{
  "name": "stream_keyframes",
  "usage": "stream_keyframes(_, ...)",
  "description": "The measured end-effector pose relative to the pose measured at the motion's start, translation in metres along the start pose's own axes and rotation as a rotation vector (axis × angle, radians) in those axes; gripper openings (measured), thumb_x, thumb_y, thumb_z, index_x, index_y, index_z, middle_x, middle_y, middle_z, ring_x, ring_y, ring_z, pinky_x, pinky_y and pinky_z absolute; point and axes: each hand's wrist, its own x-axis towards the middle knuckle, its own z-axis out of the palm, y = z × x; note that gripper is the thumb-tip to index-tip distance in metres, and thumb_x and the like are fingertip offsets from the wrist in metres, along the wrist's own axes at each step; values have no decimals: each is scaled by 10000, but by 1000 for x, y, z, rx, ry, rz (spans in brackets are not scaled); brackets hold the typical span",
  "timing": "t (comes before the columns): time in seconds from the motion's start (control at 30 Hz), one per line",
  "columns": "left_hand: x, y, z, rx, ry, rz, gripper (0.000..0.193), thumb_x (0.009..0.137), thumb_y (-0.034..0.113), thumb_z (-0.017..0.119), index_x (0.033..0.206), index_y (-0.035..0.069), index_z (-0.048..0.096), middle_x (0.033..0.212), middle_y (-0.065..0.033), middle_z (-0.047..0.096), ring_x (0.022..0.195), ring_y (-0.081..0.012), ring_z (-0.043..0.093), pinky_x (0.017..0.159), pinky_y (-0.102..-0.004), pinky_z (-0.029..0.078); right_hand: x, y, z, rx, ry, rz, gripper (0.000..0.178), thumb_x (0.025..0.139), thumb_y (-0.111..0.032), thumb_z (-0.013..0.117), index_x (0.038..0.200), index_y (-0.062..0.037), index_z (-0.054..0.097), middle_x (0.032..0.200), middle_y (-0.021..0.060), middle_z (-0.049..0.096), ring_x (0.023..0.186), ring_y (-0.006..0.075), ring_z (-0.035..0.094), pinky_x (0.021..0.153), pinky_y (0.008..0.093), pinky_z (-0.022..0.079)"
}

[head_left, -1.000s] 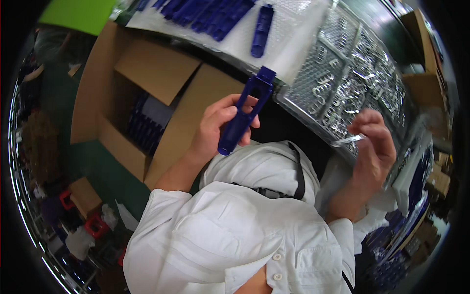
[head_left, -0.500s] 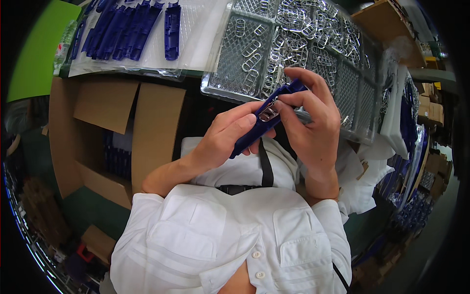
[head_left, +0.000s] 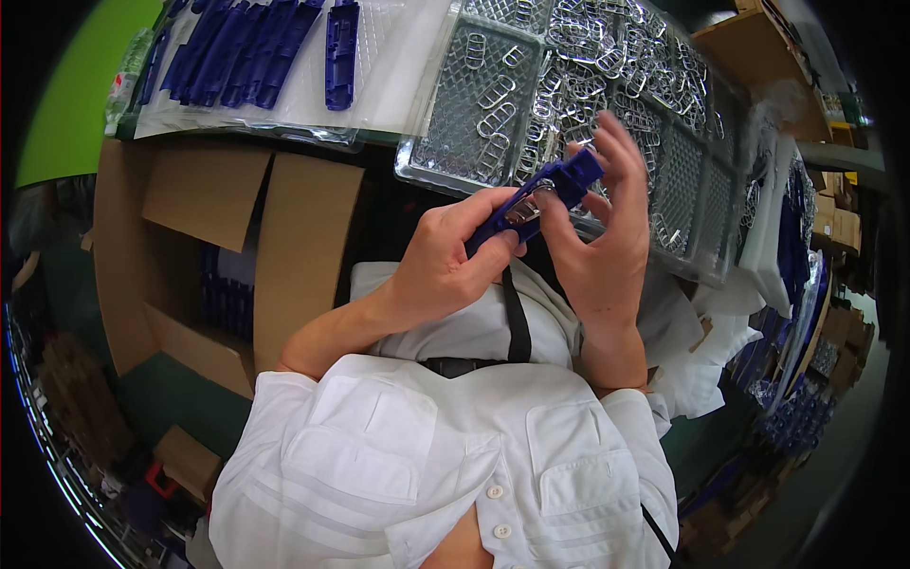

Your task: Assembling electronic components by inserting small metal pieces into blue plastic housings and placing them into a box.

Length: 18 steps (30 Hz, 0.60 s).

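My left hand [head_left: 455, 242] is closed round the lower part of a long dark-blue plastic housing [head_left: 574, 176], held tilted in front of my waist. A shiny metal wire loop [head_left: 523, 212] sits in its open channel, partly covered by fingers. On the upper half of the housing, my right thumb presses against the metal. The other fingers of my right hand [head_left: 607, 204] reach behind and beside the housing's end, some raised and slightly blurred. Just beyond, a clear plastic tray [head_left: 409, 166] holds many metal loops [head_left: 495, 121].
More blue housings [head_left: 242, 57] lie at the far left on a plastic-covered table, with a single housing [head_left: 341, 57] apart from them. An open cardboard box [head_left: 308, 247] with blue parts inside stands below. A clear bottle [head_left: 123, 85] is at the table's left end.
My right fingers have lifted and spread away from the metal loop, leaving the thumb on it. My left grip has shifted up the housing.
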Motion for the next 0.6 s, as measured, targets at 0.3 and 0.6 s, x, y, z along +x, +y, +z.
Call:
stream_keyframes(0.3,12,2,1,17,-5,-188,222,1035,172,624,1015,-31,712,706,-44,684,612,-80,642,566,-259,526,-6,19,-2,251,-245,164,263,893,37,712,1138,-10,628,1088,88,718,942,145,715,839,291,580)
stream_keyframes(0.6,22,-5,1,247,59,-105,194,1006,169,655,1044,-8,723,708,-97,690,598,-148,651,571,-300,503,-2,33,4,119,-174,87,244,872,24,730,1087,-8,619,994,82,710,843,159,706,753,296,571)
